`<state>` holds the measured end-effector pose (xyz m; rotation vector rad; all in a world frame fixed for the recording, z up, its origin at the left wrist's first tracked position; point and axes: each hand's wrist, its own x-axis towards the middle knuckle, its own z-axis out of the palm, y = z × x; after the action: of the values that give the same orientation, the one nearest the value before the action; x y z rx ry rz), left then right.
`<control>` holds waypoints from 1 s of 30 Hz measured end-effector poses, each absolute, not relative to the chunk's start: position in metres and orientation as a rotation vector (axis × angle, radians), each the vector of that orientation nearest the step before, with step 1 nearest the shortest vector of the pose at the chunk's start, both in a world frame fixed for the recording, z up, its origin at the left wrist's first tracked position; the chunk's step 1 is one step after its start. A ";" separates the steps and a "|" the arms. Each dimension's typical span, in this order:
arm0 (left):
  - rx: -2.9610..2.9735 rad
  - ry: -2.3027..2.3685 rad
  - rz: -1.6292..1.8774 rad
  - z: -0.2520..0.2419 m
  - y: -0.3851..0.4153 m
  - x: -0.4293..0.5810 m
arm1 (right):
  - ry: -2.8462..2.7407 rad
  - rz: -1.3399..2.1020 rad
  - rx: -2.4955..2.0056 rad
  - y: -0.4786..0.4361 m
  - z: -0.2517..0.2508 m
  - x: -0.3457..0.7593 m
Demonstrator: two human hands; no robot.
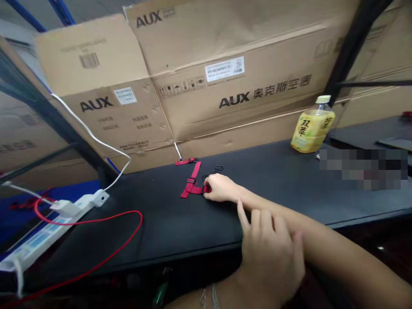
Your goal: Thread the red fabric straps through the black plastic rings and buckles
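On the black tabletop (161, 223), the fingertips of my right hand (221, 187) pinch the end of a red webbing strap (195, 189) at a black buckle, partly covered by the fingers. The strap lies in an angled shape, with a black slider (190, 180) on it. Just behind my right hand are loose black buckle pieces (219, 168). My left hand (272, 249), a bracelet on its wrist, is in front of my right forearm, fingers partly spread and holding nothing. Its fingertips overlap the forearm; I cannot tell whether they touch it.
AUX cardboard boxes (193, 111) wall off the back. A yellow-labelled bottle (313, 126) stands at the back right, near a blurred-out patch. At left lie a white power strip (48, 227), a white cable (93, 133) and a looping red cable (128, 240). Dark metal posts (349, 47) rise on both sides.
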<state>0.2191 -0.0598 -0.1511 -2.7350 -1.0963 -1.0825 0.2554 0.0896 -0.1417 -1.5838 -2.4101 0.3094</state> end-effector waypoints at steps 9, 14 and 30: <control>-2.710 -1.076 -1.171 -0.143 -0.064 0.217 | -2.475 0.261 -1.644 0.089 -0.139 0.256; -2.765 -0.933 -1.242 -0.146 -0.064 0.216 | -2.486 0.226 -1.651 0.090 -0.140 0.256; -2.803 -0.470 -1.218 -0.126 0.002 0.171 | -2.503 0.377 -1.691 0.088 -0.133 0.259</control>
<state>0.1713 0.0016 -0.1263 -2.8033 -0.4698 -1.2184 0.2589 0.0885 -0.1330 -1.6911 -2.5034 0.3765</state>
